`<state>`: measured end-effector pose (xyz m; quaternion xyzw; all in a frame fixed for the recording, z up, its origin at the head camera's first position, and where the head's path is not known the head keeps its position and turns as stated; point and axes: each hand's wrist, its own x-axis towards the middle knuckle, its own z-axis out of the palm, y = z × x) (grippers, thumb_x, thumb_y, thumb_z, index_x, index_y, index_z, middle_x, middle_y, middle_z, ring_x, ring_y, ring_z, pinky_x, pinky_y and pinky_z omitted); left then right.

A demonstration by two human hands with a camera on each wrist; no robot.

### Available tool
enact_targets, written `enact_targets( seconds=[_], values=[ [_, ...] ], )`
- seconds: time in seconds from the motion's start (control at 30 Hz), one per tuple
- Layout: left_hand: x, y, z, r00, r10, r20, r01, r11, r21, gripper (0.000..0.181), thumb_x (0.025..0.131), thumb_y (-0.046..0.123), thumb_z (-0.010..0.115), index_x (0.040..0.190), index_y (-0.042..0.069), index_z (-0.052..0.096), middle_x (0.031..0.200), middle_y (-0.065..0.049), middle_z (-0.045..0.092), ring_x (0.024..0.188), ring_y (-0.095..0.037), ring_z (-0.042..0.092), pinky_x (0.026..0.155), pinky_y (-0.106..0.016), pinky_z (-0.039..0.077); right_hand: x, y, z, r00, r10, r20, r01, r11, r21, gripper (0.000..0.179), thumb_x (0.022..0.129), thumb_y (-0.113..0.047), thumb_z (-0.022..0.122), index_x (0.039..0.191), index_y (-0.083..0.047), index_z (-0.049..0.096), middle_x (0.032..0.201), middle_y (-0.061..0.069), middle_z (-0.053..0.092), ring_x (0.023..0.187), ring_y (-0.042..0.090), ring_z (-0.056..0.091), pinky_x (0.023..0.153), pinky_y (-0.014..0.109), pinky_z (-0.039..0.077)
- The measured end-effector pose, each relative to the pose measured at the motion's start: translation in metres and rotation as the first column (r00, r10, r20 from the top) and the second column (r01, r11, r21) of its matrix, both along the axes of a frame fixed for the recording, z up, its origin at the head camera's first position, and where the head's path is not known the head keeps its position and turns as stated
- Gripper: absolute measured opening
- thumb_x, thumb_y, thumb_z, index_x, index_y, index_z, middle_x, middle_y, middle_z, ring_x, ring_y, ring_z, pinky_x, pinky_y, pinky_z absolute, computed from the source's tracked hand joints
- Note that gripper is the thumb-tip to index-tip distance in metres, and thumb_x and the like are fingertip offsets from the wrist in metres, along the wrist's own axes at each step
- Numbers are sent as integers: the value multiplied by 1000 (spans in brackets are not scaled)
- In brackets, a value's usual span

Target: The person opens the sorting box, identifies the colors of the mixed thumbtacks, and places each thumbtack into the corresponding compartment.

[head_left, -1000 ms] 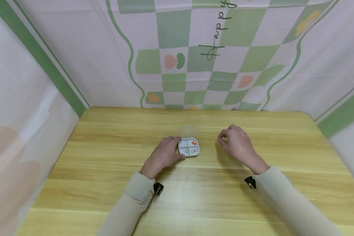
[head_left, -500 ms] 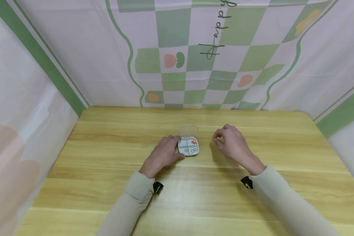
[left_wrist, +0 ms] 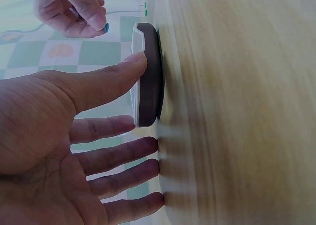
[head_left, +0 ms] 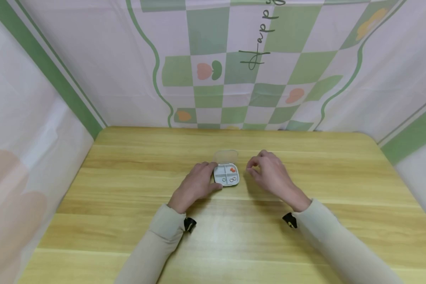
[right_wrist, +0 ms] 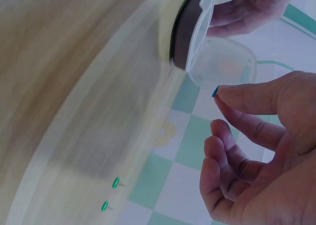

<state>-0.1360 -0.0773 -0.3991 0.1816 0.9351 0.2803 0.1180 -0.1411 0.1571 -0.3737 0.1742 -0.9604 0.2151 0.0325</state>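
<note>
A small pill box [head_left: 220, 170] with four-part divisions lies on the table, its clear lid [head_left: 225, 156] raised at the back. Orange pieces [head_left: 232, 170] sit in its back right compartment; tiny round pieces [head_left: 232, 179] lie in both front ones. My left hand [head_left: 195, 183] holds the box from the left, thumb at the front side and index finger at the back, other fingertips on the table. To the right of the box, my right hand [head_left: 271, 173] pinches a blue thumbtack [right_wrist: 215, 91] between thumb and index finger; only its head's edge shows.
Two green thumbtacks [right_wrist: 115, 182] stand points up on the wooden table [head_left: 127, 232], seen in both wrist views. A checked cloth [head_left: 208, 94] hangs behind the table's far edge, and pale cloth [head_left: 32, 118] hangs along the left side.
My right hand has moved left, closer to the pill box, still pinching. My left hand and the box have stayed in place.
</note>
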Motion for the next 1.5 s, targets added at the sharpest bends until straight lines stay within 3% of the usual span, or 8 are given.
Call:
enact_targets(
  seconds=[0.37, 0.7, 0.93, 1.23, 1.5],
  values=[
    [0, 0, 0, 1000, 0, -4, 0, 1000, -6, 70, 92, 29, 77, 149, 3, 47, 143, -17, 54, 130, -33, 49, 106, -45, 42, 2, -14, 0, 999, 38, 8, -38, 999, -14, 4, 88, -8, 78, 91, -5, 77, 94, 9, 64, 90, 28, 57, 75, 43, 47],
    [0, 0, -1, 1000, -1, -20, 1, 1000, 1, 71, 89, 28, 80, 147, 2, 49, 136, -17, 58, 122, -32, 53, 100, -44, 47, 5, -29, -2, 997, 71, -11, -71, 997, -15, 5, 86, -8, 80, 90, -8, 78, 92, 7, 63, 85, 25, 54, 73, 39, 43],
    [0, 0, 0, 1000, 0, -10, -1, 1000, -16, 70, 92, 31, 78, 149, 3, 47, 140, -18, 55, 128, -33, 50, 104, -45, 44, 4, -39, -3, 994, 105, -36, -106, 994, -1, 5, 85, -7, 81, 85, -7, 77, 88, 8, 64, 80, 23, 54, 68, 37, 44],
    [0, 0, 1, 999, -13, -31, 13, 1000, -16, 66, 93, 30, 77, 146, 2, 50, 134, -16, 59, 123, -33, 53, 100, -43, 46, 3, -50, -6, 994, 113, -6, -113, 993, 17, 5, 87, -9, 80, 85, -9, 76, 88, 5, 62, 81, 22, 53, 69, 36, 46],
    [1, -1, 0, 999, -22, -46, 22, 1000, 5, 63, 92, 28, 78, 143, 1, 53, 125, -14, 61, 115, -31, 55, 93, -41, 48, 2, -55, -12, 987, 155, -49, -153, 987, 44, 6, 85, -9, 82, 84, -8, 76, 87, 5, 63, 78, 21, 54, 70, 35, 46]
  ],
)
